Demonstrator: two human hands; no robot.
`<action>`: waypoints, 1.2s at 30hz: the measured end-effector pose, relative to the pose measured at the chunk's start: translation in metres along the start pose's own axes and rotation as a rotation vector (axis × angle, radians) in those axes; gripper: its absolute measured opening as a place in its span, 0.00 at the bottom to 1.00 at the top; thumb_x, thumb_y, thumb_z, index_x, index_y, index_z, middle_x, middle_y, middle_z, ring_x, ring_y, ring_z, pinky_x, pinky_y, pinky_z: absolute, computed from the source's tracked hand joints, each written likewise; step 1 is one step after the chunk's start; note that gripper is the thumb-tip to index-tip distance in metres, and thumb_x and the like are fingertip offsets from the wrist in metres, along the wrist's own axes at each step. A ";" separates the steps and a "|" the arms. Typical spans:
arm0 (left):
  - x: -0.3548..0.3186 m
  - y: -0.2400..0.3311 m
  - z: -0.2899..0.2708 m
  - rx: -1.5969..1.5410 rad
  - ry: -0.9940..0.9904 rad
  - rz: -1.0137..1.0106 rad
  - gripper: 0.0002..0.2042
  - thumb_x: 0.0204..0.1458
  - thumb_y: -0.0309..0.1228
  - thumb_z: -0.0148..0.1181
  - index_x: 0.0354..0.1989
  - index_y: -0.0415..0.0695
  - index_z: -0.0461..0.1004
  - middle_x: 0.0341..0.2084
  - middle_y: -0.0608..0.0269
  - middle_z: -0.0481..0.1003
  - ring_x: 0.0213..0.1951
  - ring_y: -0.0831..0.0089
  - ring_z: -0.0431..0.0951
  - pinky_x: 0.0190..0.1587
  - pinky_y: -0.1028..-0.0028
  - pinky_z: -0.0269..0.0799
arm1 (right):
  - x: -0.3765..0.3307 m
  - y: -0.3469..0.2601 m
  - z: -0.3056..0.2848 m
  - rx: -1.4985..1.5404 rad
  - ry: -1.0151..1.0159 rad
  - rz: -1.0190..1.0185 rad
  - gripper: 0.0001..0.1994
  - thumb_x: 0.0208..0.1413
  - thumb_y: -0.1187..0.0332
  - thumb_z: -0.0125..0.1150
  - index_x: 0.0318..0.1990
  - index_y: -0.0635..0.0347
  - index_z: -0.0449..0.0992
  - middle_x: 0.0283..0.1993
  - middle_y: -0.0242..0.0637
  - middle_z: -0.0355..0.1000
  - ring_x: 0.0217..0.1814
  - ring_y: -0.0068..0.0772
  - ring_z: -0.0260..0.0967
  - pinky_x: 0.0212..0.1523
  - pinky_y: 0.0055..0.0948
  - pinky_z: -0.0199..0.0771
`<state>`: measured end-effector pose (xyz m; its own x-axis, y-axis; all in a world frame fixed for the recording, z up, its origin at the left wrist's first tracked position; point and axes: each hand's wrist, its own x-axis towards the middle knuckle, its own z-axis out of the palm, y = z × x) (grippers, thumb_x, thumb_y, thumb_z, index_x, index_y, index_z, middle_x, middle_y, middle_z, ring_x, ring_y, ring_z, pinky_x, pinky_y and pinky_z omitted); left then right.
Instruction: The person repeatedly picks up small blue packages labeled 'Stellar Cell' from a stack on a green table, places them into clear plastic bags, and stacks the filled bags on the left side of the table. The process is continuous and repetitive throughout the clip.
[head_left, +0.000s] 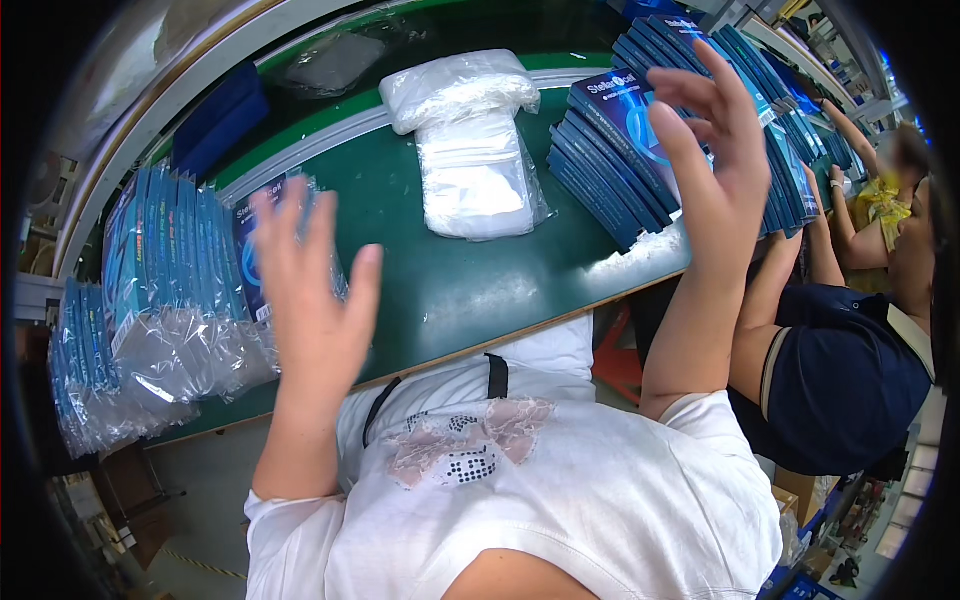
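My left hand (318,300) is raised with its fingers spread, in front of a row of blue boxes in clear plastic bags (170,260) standing on edge at the left. It holds nothing, though its fingertips are a little blurred. My right hand (715,160) hangs over the stacked blue boxes (610,165) at the right, fingers apart and slightly curled. No box shows in it; whether it touches the stack I cannot tell. Between my hands lies a pile of clear plastic bags (475,185) on the green table (400,300), with a folded bundle of plastic (460,85) across its far end.
A dark blue bin (220,115) stands at the far left, near a metal rail (300,140) along the table. Loose clear plastic (335,60) lies beyond the rail. At the right sit co-workers, one in a dark blue top (840,380), close beside my right arm.
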<state>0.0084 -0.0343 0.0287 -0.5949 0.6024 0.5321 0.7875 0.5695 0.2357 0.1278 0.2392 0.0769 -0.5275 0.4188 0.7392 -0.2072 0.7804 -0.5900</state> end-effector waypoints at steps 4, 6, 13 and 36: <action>0.010 0.020 0.042 -0.248 -0.194 0.199 0.13 0.48 0.23 0.57 0.44 0.41 0.75 0.54 0.56 0.69 0.61 0.53 0.61 0.60 0.57 0.57 | 0.009 0.040 0.002 -0.359 -0.305 0.006 0.32 0.49 0.57 0.64 0.56 0.73 0.65 0.59 0.59 0.63 0.62 0.53 0.61 0.62 0.37 0.59; 0.008 0.009 0.071 -0.208 -0.239 0.197 0.12 0.47 0.23 0.57 0.42 0.42 0.76 0.49 0.58 0.71 0.55 0.57 0.67 0.55 0.58 0.61 | -0.001 0.027 0.010 -0.594 -0.395 -0.040 0.30 0.48 0.55 0.64 0.54 0.69 0.69 0.59 0.60 0.62 0.64 0.58 0.58 0.63 0.41 0.56; 0.022 0.001 0.089 -0.277 -0.240 0.143 0.08 0.45 0.21 0.59 0.36 0.41 0.77 0.34 0.57 0.72 0.35 0.60 0.73 0.42 0.66 0.68 | 0.000 -0.005 -0.002 -0.678 -0.488 0.087 0.24 0.41 0.59 0.67 0.50 0.48 0.77 0.50 0.57 0.69 0.55 0.56 0.64 0.57 0.42 0.63; 0.022 0.005 0.075 -0.459 -0.348 0.086 0.08 0.49 0.20 0.56 0.37 0.40 0.74 0.34 0.55 0.67 0.40 0.57 0.72 0.44 0.65 0.68 | -0.111 0.008 0.036 1.377 -0.513 1.218 0.27 0.53 0.72 0.60 0.58 0.75 0.59 0.46 0.46 0.72 0.41 0.26 0.76 0.41 0.23 0.78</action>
<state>-0.0132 0.0240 -0.0196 -0.4825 0.8283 0.2848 0.7782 0.2562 0.5734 0.1551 0.1829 -0.0212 -0.9760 0.0175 -0.2172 0.1298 -0.7538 -0.6441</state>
